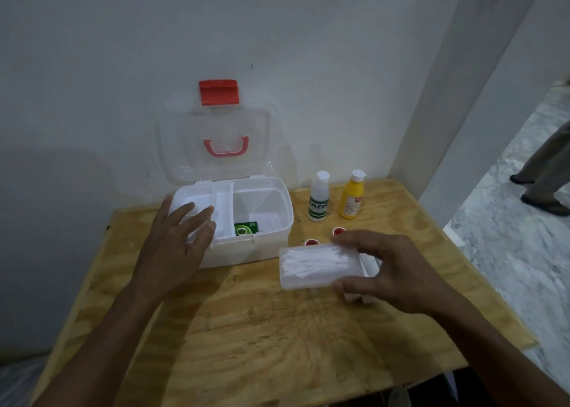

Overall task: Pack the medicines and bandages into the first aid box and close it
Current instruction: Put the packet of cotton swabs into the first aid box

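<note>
Right hand: the right hand (398,271), right of centre in the frame, pinches a clear case of cotton swabs (319,265), thumb on the near long edge and fingers on the far one, holding it just above the table (277,345).
Left hand: the left hand (179,243), left of centre, is spread flat with nothing in it, resting against the left front corner of the first aid box (262,243).
Box: white and open at centre frame, with its clear lid (216,141) leaning back on the wall; a green packet (245,229) lies in the middle compartment.
Case handling: probably light, stiff and smooth, so it could slip; gripping across the long edges looks the safest hold.
Bottles: a clear bottle (319,198) and a yellow bottle (351,197) stand upright right of the box, well apart from the hands; likely heavier, best taken round the body.
Small red caps: two sit on the table between the bottles and the case; what they belong to is unclear.
Writing: the clear bottle's green label shows letters too blurred to read; the yellow bottle's red label and the packet's print are unreadable.
</note>
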{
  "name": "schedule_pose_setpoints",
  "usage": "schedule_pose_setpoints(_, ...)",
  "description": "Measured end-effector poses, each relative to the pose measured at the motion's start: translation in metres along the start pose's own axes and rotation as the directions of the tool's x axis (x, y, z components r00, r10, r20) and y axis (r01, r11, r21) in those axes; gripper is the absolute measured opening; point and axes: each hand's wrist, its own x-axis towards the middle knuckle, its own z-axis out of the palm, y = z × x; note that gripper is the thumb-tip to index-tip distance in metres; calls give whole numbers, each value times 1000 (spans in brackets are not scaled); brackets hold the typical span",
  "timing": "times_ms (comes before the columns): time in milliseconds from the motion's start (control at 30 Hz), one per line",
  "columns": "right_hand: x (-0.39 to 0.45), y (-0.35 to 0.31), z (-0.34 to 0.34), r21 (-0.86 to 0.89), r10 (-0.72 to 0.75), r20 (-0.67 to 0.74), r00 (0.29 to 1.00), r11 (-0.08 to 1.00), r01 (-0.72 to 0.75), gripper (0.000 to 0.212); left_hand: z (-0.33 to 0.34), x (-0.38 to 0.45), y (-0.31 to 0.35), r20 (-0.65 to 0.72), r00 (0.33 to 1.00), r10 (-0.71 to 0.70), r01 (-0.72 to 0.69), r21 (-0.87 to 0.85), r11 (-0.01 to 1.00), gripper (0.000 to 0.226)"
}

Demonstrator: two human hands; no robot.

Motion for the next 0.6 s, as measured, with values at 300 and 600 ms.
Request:
schedule_pose_setpoints(300, 87, -37, -26, -59, -56, -126, 990, 997, 49, 75, 4, 0, -6, 3, 1000, -6, 6, -17, 1000, 56)
schedule_pose_setpoints(600, 156, -27, 23, -358, -19, 56, 998, 933, 38, 73, 4, -1, -5, 1, 999, -43, 43, -46, 998, 58)
